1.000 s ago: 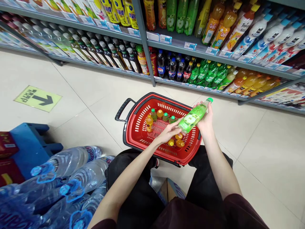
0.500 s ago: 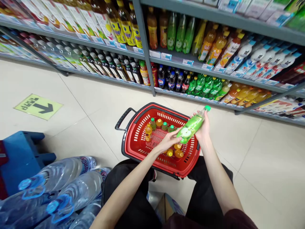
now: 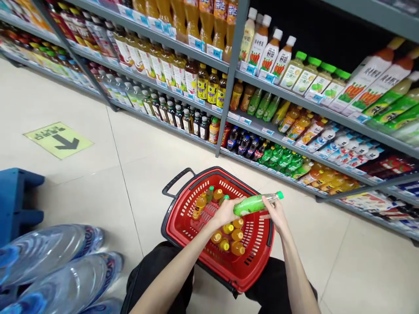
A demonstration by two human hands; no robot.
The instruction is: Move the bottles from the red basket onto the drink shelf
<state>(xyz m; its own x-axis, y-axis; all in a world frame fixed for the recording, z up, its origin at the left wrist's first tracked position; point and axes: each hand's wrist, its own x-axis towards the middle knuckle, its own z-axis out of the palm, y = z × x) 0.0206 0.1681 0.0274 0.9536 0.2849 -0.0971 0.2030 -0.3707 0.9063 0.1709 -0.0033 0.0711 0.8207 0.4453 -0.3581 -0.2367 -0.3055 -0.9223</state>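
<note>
A green apple-drink bottle (image 3: 253, 204) with a green cap lies sideways in both my hands above a red shopping basket (image 3: 248, 274). My left hand (image 3: 224, 212) grips its bottom end. My right hand (image 3: 276, 213) wraps round its neck end, just below the cap. Inside the basket stand several small bottles (image 3: 229, 233) with yellow, orange and green caps. The basket sits on the floor in front of my knees, its black handle (image 3: 176, 179) pointing to the far left.
Drink shelves (image 3: 229, 65) run along the far side, packed with juice, tea and soda bottles. Large water bottles (image 3: 49, 270) lie at the lower left beside a blue pallet (image 3: 16, 200). A yellow arrow sticker (image 3: 59, 139) marks the tiled floor.
The bottle has turned closer to level and sits lower over the basket. My left hand has closed on its bottom end. The view has tilted up, showing higher shelves.
</note>
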